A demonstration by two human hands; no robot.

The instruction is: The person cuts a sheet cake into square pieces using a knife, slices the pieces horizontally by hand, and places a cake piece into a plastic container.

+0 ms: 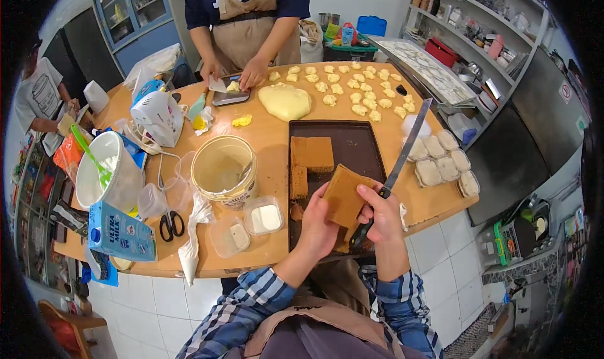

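My left hand (316,224) grips the left side of a flat brown slab of sponge cake (343,198), lifted over a dark baking tray (368,146). My right hand (381,217) is wrapped round the black handle of a long serrated knife (409,144), its blade pointing up and away to the right. Fingers of that same hand also touch the slab's right edge. Cut blocks of the same brown cake (313,153) lie on the tray's left side, with crumbs around them. My forearms hide the tray's near edge.
Left of the tray stand a large tub (220,170), lidded containers (263,216), a piping bag (196,233), scissors (171,226) and a milk carton (123,232). Packed boxes (440,158) sit right. Across the table a co-worker (245,32) handles dough (284,101) at a scale.
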